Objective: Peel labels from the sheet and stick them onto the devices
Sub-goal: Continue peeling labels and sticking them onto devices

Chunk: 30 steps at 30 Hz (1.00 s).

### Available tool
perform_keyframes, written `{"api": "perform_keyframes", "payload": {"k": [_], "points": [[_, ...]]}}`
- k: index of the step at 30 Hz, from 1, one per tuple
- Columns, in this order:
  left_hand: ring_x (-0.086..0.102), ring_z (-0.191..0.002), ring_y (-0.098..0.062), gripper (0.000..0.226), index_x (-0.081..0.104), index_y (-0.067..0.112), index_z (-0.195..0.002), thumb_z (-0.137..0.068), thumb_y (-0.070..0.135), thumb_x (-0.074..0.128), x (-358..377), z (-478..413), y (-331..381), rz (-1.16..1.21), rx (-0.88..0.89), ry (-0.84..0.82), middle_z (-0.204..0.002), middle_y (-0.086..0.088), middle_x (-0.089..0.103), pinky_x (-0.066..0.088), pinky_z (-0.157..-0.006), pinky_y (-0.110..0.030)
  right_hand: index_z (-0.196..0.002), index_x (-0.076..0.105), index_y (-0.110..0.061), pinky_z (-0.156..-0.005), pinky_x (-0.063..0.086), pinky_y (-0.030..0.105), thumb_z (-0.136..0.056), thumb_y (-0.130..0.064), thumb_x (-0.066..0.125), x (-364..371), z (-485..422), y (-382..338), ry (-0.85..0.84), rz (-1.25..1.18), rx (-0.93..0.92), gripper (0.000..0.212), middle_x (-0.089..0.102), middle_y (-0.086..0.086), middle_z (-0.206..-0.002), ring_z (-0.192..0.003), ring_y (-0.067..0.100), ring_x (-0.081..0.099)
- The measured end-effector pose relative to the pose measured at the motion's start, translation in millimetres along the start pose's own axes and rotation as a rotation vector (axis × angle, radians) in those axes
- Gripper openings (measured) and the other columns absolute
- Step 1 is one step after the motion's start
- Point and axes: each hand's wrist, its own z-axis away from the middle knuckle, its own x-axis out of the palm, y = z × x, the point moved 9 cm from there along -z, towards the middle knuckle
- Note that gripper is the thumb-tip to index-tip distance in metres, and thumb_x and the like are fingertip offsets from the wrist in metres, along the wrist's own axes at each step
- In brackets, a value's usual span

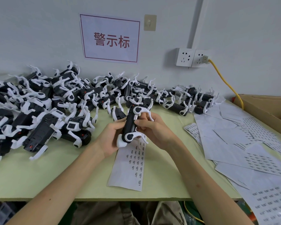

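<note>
A black-and-white device (130, 125) with white legs is held upright above the table's middle. My left hand (109, 137) wraps around its lower body from the left. My right hand (150, 129) grips it from the right, with the thumb pressing a small white label (135, 118) on its black side. Under both hands lies a long white label sheet (131, 166) with several small printed labels on it.
A big pile of the same devices (55, 101) covers the left and back of the green table (81, 181). Used and fresh label sheets (243, 143) are spread on the right, beside a cardboard box (266, 108). A yellow cable (225, 82) runs from the wall socket.
</note>
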Motion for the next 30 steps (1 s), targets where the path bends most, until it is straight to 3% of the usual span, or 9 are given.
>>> {"api": "perform_keyframes", "payload": {"k": [3, 9, 15, 19, 21, 26, 28, 30], "points": [[0.072, -0.085, -0.020, 0.032, 0.081, 0.014, -0.104, -0.090, 0.019, 0.053, 3.5, 0.0, 2.1, 0.008, 0.017, -0.050, -0.098, -0.009, 0.074, 0.062, -0.076, -0.034, -0.070, 0.023, -0.015, -0.067, 0.034, 0.035, -0.084, -0.004, 0.064, -1.1, -0.7, 0.7, 0.030, -0.042, 0.002, 0.045, 0.035, 0.003, -0.064, -0.063, 0.019, 0.034], [0.072, -0.079, -0.022, 0.031, 0.082, 0.013, -0.100, -0.087, 0.017, 0.054, 3.3, 2.1, 2.8, 0.002, 0.005, -0.027, -0.092, -0.012, 0.074, 0.062, -0.067, -0.035, -0.056, 0.044, -0.021, -0.067, 0.033, 0.035, -0.075, -0.002, 0.055, -0.4, -0.1, -2.7, 0.070, -0.053, -0.020, 0.029, 0.038, 0.002, -0.056, -0.059, 0.019, 0.037], [0.072, -0.081, -0.020, 0.031, 0.081, 0.014, -0.102, -0.085, 0.016, 0.055, 3.7, 2.2, 5.2, 0.010, 0.017, -0.003, -0.097, -0.012, 0.074, 0.062, -0.065, -0.033, -0.063, 0.041, -0.015, -0.066, 0.034, 0.032, -0.084, -0.013, 0.068, -0.2, -1.1, -2.5, 0.056, 0.000, -0.021, 0.035, 0.035, 0.006, -0.063, -0.064, 0.020, 0.036], [0.068, -0.078, -0.021, 0.030, 0.081, 0.011, -0.101, -0.085, 0.020, 0.057, -1.7, 1.7, 3.6, 0.023, 0.004, 0.031, -0.094, -0.012, 0.071, 0.060, -0.063, -0.032, -0.075, 0.044, -0.006, -0.065, 0.041, 0.025, -0.076, -0.001, 0.066, 0.0, -2.2, -3.4, 0.021, 0.065, -0.050, 0.023, 0.043, 0.001, -0.070, -0.065, 0.015, 0.044], [0.069, -0.075, -0.019, 0.029, 0.081, 0.009, -0.096, -0.085, 0.023, 0.058, -6.0, 0.5, 6.4, 0.022, 0.021, 0.059, -0.091, -0.011, 0.073, 0.059, -0.064, -0.032, -0.075, 0.042, -0.013, -0.063, 0.043, 0.023, -0.071, 0.003, 0.062, -0.1, -3.3, -3.7, 0.022, 0.117, -0.058, 0.026, 0.045, 0.000, -0.071, -0.066, 0.015, 0.046], [0.067, -0.068, -0.020, 0.032, 0.070, 0.004, -0.108, -0.087, 0.024, 0.057, -15.7, 0.2, 14.7, 0.020, 0.058, 0.096, -0.090, -0.011, 0.071, 0.058, -0.058, -0.031, -0.076, 0.050, -0.013, -0.061, 0.036, 0.030, -0.057, -0.001, 0.046, -24.5, 1.8, -18.1, 0.234, -0.010, -0.145, 0.022, 0.047, 0.002, -0.065, -0.061, 0.016, 0.039], [0.066, -0.069, -0.019, 0.031, 0.069, 0.004, -0.111, -0.091, 0.024, 0.055, -18.0, 0.3, 16.3, 0.005, 0.057, 0.095, -0.091, -0.011, 0.070, 0.057, -0.060, -0.031, -0.085, 0.056, -0.012, -0.065, 0.037, 0.032, -0.058, -0.008, 0.045, -34.0, 5.6, -26.5, 0.275, -0.032, -0.178, 0.030, 0.057, 0.006, -0.078, -0.070, 0.017, 0.047], [0.066, -0.069, -0.018, 0.032, 0.071, 0.005, -0.111, -0.090, 0.024, 0.056, -17.5, -0.2, 14.7, -0.018, 0.041, 0.086, -0.093, -0.011, 0.070, 0.056, -0.062, -0.031, -0.102, 0.065, -0.016, -0.075, 0.041, 0.033, -0.068, -0.018, 0.052, -35.0, 6.1, -28.0, 0.259, 0.013, -0.147, 0.036, 0.067, 0.006, -0.103, -0.090, 0.018, 0.058]]}}
